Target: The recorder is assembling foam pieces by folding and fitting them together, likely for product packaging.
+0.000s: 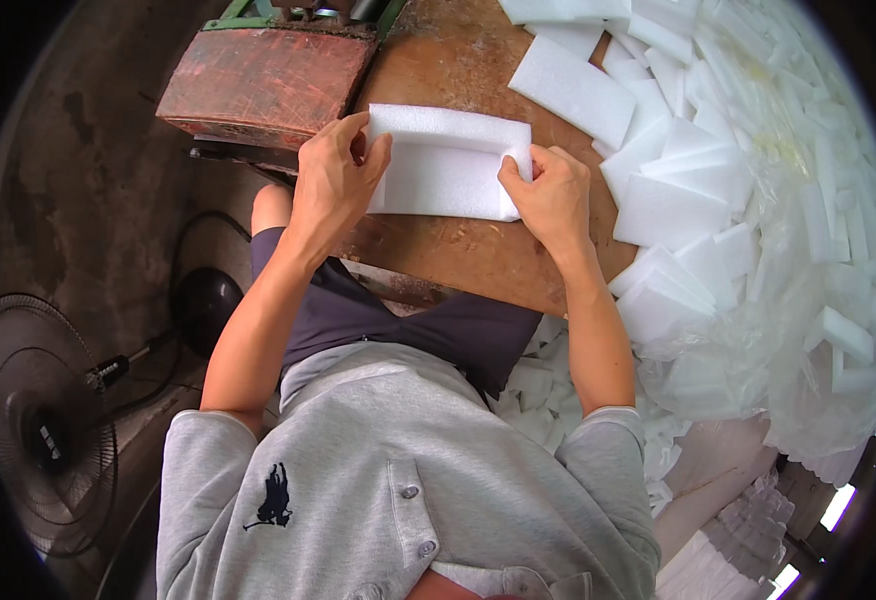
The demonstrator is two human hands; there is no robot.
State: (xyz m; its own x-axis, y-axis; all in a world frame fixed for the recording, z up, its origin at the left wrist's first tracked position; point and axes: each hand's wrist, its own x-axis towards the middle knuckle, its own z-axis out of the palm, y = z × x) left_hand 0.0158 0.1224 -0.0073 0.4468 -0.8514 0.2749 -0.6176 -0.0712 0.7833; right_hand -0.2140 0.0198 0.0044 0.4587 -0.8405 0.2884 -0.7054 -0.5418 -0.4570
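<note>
A white foam tray (448,180) with raised walls rests on the brown wooden table (438,70), close to its near edge. My left hand (338,175) pinches the tray's left end, thumb on the inner side and fingers curled behind the wall. At the opposite end, my right hand (550,190) grips the right wall, its thumb pressed over the inside. The tray's far wall stands up along the back, and its flat bottom shows between my hands. Most fingertips are hidden behind the foam.
A worn red metal machine box (273,75) with green parts stands at the table's far left. White foam sheets (673,205) pile up on the right, beside clear plastic wrap (728,370). A black standing fan (43,430) is on the left.
</note>
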